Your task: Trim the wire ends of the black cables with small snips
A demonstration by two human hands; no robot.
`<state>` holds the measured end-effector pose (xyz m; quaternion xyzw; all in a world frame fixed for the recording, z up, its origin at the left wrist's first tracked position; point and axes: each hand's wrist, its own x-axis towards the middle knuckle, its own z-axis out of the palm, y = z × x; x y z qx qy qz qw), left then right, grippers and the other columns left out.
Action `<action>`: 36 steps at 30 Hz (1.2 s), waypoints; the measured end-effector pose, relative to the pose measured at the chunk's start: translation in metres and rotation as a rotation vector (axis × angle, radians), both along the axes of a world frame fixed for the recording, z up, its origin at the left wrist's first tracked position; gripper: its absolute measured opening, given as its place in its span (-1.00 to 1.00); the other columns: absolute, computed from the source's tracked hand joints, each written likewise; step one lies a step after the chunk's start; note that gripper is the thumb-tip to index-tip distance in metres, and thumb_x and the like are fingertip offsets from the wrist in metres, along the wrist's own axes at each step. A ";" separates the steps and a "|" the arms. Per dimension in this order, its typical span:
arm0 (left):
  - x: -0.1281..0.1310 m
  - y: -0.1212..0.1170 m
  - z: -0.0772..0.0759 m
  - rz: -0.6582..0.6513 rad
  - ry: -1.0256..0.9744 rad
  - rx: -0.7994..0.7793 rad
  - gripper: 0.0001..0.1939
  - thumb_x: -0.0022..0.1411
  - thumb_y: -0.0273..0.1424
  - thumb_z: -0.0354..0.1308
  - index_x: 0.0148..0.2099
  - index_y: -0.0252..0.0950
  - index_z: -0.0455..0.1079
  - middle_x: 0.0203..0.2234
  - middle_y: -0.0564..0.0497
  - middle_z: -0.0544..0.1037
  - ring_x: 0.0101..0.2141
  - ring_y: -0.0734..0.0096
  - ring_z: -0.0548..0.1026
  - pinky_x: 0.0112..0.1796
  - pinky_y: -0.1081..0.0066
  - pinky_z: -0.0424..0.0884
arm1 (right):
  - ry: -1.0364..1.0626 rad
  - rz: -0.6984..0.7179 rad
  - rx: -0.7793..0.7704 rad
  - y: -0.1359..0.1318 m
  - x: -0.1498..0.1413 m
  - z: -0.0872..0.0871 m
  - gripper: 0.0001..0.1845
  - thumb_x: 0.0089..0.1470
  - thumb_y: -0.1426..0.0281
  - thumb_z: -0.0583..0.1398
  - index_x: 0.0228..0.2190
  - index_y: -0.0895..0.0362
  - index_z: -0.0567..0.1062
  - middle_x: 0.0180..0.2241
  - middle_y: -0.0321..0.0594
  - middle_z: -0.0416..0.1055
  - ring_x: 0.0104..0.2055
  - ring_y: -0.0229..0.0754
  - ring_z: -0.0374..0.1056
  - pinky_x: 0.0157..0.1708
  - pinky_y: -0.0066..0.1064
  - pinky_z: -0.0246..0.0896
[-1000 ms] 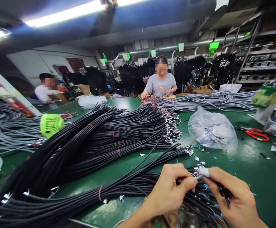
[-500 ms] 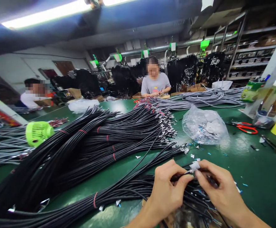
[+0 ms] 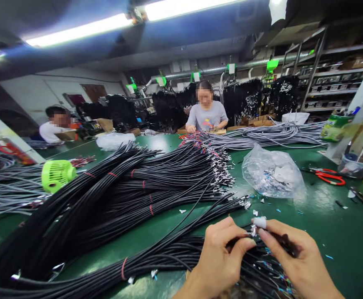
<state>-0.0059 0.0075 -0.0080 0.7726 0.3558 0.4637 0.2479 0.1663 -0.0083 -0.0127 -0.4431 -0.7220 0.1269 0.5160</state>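
My left hand (image 3: pixel 223 249) is closed in a pinch on the end of a black cable, mostly hidden by the fingers. Just beside it, my right hand (image 3: pixel 300 251) pinches a crumpled bit of silvery foil (image 3: pixel 254 230) at the cable's tip. A white cover (image 3: pixel 260 222) wraps the right index fingertip. Tucked within the right hand's fingers is a dark tool (image 3: pixel 289 246), its kind unclear. Below the hands lie black cables with thin coloured wires at their ends. A bundle of black cables (image 3: pixel 156 257), tied with a red band, runs in from the left.
More black cable bundles (image 3: pixel 106 195) cover the left of the green table (image 3: pixel 331 224). A clear plastic bag (image 3: pixel 273 172) of scraps, red-handled pliers (image 3: pixel 329 176) and a green fan (image 3: pixel 58 175) stand around. Grey cables (image 3: pixel 287 135) lie farther back. A person (image 3: pixel 208 112) works opposite; another sits at left.
My right fingertips have shifted slightly, and the foil at the cable tip shows more plainly between them. My left hand keeps its pinch. The whole view has tilted a little.
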 end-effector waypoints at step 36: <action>0.005 -0.001 -0.002 0.111 0.025 -0.064 -0.77 0.21 -0.49 0.08 -0.49 -0.38 0.44 -0.64 0.03 0.36 -0.56 0.49 0.30 -0.52 0.49 0.12 | -0.130 -0.117 0.304 -0.013 0.002 -0.011 -0.51 -0.06 0.60 0.25 -0.10 -0.06 0.45 -0.41 -0.34 0.58 -0.50 -0.17 0.50 -0.45 -0.42 0.39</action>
